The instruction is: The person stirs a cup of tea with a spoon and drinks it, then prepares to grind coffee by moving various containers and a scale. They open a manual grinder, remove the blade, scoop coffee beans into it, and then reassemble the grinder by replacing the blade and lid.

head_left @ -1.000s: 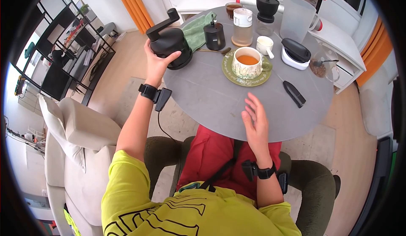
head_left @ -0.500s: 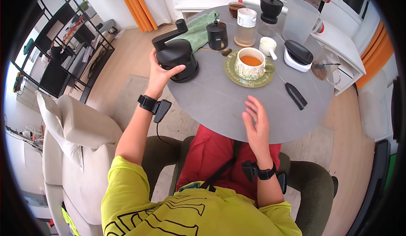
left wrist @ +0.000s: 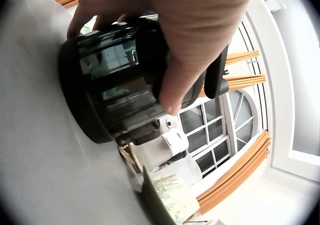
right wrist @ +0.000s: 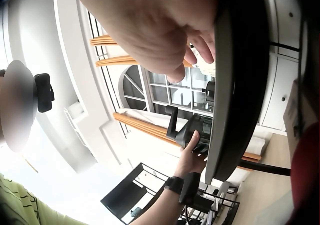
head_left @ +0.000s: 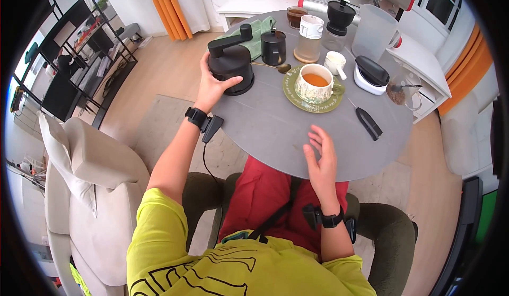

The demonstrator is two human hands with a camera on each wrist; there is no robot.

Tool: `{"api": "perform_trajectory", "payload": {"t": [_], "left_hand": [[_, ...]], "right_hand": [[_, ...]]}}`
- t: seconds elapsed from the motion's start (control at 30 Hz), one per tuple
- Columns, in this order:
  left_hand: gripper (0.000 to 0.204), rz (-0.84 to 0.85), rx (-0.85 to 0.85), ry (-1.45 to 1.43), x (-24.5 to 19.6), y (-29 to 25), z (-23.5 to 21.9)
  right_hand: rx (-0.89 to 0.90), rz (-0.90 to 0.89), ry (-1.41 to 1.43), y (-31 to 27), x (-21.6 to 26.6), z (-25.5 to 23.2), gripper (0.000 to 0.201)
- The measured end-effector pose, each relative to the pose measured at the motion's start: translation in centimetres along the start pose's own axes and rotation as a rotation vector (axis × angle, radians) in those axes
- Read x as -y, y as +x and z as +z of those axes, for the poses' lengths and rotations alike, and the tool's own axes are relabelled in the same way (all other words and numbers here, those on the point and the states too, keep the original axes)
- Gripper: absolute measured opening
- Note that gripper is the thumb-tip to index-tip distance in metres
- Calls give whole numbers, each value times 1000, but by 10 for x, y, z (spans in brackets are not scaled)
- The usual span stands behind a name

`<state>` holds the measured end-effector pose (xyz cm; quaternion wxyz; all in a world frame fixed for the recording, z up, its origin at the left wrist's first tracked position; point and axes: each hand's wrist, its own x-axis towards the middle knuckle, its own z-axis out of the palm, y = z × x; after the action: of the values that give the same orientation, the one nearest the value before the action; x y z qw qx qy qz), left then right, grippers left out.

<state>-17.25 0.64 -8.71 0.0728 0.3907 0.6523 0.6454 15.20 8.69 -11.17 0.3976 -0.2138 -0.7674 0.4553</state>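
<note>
At the table's left side, my left hand [head_left: 216,86] grips a black device with a crank handle [head_left: 230,62], fingers round its far side and thumb across the front. The left wrist view shows its ribbed, see-through body [left wrist: 115,75] and its base on the grey surface. My right hand [head_left: 322,160] hovers by the table's front edge, fingers loosely bent, holding nothing. Beyond it a patterned cup [head_left: 314,90] of orange-brown liquid stands on a green saucer [head_left: 302,104].
Behind the device are a green cloth [head_left: 255,44] and a black lidded pot [head_left: 273,48]. A spoon, a white-topped container [head_left: 307,46], a small white cup [head_left: 334,62], a scale-like white item [head_left: 370,75], a black handheld tool [head_left: 368,123] and a clear pitcher [head_left: 374,31] stand around the saucer.
My left hand has moved right with the black device, which has come from the table's left edge further onto the table beside the black pot. The right hand has barely moved.
</note>
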Motion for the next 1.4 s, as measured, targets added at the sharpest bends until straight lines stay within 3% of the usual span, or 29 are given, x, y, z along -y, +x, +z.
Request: {"api": "perform_trajectory", "payload": {"t": [0.33, 0.4, 0.43, 0.5, 0.57, 0.63, 0.67, 0.73, 0.87, 1.03, 1.1, 1.33, 1.4], "left_hand": [[108, 98, -69, 99, 12, 8, 9], [111, 106, -67, 47, 13, 7, 6], [111, 111, -58, 40, 10, 4, 4], [111, 112, -55, 27, -5, -10, -4], [101, -66, -168, 198, -39, -40, -17], [82, -73, -159, 93, -53, -72, -26], [64, -45, -142, 50, -56, -84, -25], [52, -113, -62, -102, -72, -106, -20], [24, -225, 145, -412, -103, -109, -19], [19, -231, 169, -478, -112, -104, -25], [19, -233, 197, -485, -111, -105, -26], [19, -276, 247, -505, -113, -101, -32], [19, -290, 251, -502, -114, -101, -32]], "right_hand": [[14, 20, -68, 1, 6, 3, 41], [63, -121, -320, 3, 9, 7, 37], [69, -123, -324, 9, 16, 9, 37], [202, -318, -444, 31, 42, 13, 29], [251, -339, -481, 61, 62, 23, 24], [298, -380, -557, 96, 68, 40, 16], [299, -403, -601, 116, 68, 51, 13], [295, -466, -704, 153, 46, 79, 9], [356, -358, -874, 198, 19, 126, 16], [413, -182, -950, 219, -10, 147, 22], [404, -4, -957, 224, -15, 152, 24], [374, -18, -961, 236, -35, 163, 27], [303, -91, -979, 235, -35, 162, 25]]}}
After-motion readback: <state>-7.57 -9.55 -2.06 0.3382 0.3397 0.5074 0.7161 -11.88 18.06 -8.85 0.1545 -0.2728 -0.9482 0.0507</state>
